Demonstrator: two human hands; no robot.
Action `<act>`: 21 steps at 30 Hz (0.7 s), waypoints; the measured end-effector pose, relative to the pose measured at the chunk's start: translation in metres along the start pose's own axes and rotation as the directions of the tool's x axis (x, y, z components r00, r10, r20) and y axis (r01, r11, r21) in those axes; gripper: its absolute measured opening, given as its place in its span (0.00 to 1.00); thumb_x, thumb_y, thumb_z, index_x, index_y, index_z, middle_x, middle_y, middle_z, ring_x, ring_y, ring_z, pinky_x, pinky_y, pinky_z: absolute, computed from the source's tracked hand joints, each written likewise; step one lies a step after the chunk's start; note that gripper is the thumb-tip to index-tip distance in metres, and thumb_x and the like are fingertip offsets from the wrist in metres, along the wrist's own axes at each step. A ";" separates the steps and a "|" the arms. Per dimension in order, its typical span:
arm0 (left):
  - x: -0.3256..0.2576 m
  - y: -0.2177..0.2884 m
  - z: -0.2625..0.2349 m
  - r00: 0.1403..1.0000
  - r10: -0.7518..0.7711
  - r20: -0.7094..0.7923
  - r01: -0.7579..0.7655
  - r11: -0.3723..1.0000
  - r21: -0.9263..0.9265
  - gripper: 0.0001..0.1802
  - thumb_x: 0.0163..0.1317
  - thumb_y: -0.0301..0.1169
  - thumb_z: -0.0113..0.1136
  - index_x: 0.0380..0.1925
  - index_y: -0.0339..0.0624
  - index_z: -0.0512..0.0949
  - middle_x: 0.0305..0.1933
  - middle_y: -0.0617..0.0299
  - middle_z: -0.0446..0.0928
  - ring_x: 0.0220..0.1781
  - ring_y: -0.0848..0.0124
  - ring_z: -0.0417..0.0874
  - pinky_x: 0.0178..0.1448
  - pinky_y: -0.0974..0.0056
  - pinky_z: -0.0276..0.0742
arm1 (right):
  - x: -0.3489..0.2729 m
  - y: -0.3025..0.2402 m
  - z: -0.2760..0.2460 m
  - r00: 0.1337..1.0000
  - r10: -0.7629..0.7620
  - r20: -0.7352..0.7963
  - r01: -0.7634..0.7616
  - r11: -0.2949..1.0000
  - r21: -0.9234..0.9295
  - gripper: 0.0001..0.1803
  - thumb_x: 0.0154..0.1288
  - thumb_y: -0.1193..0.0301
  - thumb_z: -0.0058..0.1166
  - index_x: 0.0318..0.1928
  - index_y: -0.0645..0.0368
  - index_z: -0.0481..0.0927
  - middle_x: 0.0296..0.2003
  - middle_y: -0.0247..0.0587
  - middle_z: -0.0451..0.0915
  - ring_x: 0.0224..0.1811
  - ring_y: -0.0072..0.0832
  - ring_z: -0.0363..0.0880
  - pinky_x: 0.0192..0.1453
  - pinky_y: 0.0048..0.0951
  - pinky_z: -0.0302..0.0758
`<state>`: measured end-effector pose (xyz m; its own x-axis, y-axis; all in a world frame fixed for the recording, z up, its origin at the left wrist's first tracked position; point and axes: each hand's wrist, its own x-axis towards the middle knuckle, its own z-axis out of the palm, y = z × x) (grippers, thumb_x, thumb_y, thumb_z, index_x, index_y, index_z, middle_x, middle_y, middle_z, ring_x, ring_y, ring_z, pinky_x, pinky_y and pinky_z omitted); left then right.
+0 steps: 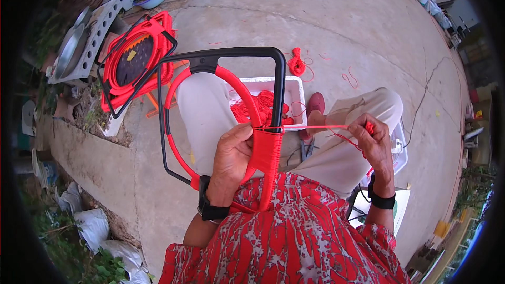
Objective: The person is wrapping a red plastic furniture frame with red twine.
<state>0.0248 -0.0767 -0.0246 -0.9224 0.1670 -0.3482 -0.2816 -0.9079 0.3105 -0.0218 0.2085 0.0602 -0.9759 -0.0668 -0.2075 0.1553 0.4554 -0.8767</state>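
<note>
A black metal frame (226, 51) with a ring inside it stands tilted over my lap. Red cord (268, 150) is wound tightly round part of the ring and frame, on the side near my right hand. My left hand (233, 152) is closed round the red-wrapped part. To the right, my right hand (372, 139) pinches a red cord (315, 126), with a small red bundle in its fingers. The cord runs taut from the wrapped corner to that hand, and a looser strand hangs below it.
A white foam box (301, 94) of red cord lies between my legs. Beyond it is a red cord skein (296, 63) on the concrete. Finished-looking red-wrapped frames (158, 23) are stacked at the left. Scissors (306, 150) lie near my right leg.
</note>
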 end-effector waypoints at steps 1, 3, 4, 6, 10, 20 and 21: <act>0.000 0.001 0.000 1.000 -0.018 0.001 0.018 0.999 -0.031 0.12 0.62 0.28 0.54 0.43 0.32 0.76 0.41 0.50 0.80 0.46 0.58 0.81 0.56 0.45 0.75 | -0.005 0.000 -0.001 0.998 0.041 0.054 -0.041 0.999 -0.011 0.07 0.62 0.72 0.55 0.29 0.62 0.76 0.20 0.23 0.67 0.24 0.13 0.60 0.28 0.19 0.58; 0.001 0.000 -0.002 1.000 -0.028 -0.004 0.028 0.999 -0.042 0.12 0.62 0.28 0.54 0.43 0.32 0.75 0.42 0.50 0.80 0.46 0.58 0.81 0.56 0.45 0.75 | -0.012 0.004 -0.002 0.998 0.032 0.057 -0.031 0.999 -0.016 0.08 0.60 0.72 0.56 0.28 0.63 0.75 0.19 0.25 0.68 0.24 0.14 0.61 0.28 0.19 0.59; 0.002 0.000 -0.002 0.999 -0.034 -0.011 0.033 0.998 -0.053 0.12 0.62 0.28 0.53 0.43 0.32 0.75 0.42 0.50 0.80 0.46 0.58 0.81 0.56 0.45 0.75 | -0.016 0.003 -0.002 0.997 0.036 0.068 -0.032 0.998 -0.061 0.08 0.60 0.72 0.56 0.28 0.63 0.75 0.19 0.26 0.68 0.24 0.14 0.62 0.29 0.20 0.60; 0.002 -0.001 0.002 0.999 -0.044 -0.024 0.043 0.998 -0.051 0.12 0.63 0.28 0.54 0.43 0.31 0.75 0.41 0.51 0.80 0.45 0.61 0.82 0.53 0.51 0.78 | -0.023 -0.002 -0.005 0.996 0.059 0.069 -0.048 0.987 -0.152 0.09 0.59 0.72 0.56 0.27 0.65 0.75 0.19 0.29 0.70 0.25 0.17 0.64 0.30 0.22 0.63; 0.003 -0.003 0.004 0.998 -0.054 -0.031 0.055 0.998 0.009 0.12 0.65 0.29 0.54 0.43 0.30 0.75 0.40 0.51 0.79 0.42 0.64 0.82 0.49 0.57 0.81 | -0.022 0.007 -0.007 0.995 0.082 -0.057 -0.092 0.978 -0.185 0.08 0.59 0.72 0.56 0.27 0.65 0.75 0.19 0.30 0.70 0.24 0.17 0.65 0.29 0.23 0.63; 0.002 -0.001 0.001 0.998 -0.014 -0.060 0.020 0.995 0.101 0.13 0.64 0.30 0.58 0.42 0.30 0.76 0.38 0.51 0.80 0.38 0.65 0.83 0.45 0.60 0.83 | -0.008 0.015 0.021 0.977 -0.214 0.013 0.190 0.831 -0.523 0.05 0.57 0.75 0.53 0.34 0.64 0.79 0.15 0.50 0.68 0.18 0.43 0.71 0.27 0.37 0.68; 0.002 -0.002 0.000 0.997 -0.002 -0.073 0.010 0.994 0.106 0.13 0.64 0.30 0.58 0.42 0.30 0.76 0.38 0.52 0.80 0.38 0.66 0.83 0.44 0.60 0.83 | -0.007 0.005 0.024 0.984 -0.176 -0.005 0.148 0.844 -0.516 0.08 0.57 0.76 0.53 0.38 0.62 0.79 0.17 0.49 0.71 0.20 0.41 0.74 0.29 0.36 0.70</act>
<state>0.0237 -0.0747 -0.0255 -0.8998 0.1405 -0.4130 -0.3174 -0.8604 0.3988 -0.0105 0.1899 0.0470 -0.9888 -0.1413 -0.0476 -0.0926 0.8323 -0.5466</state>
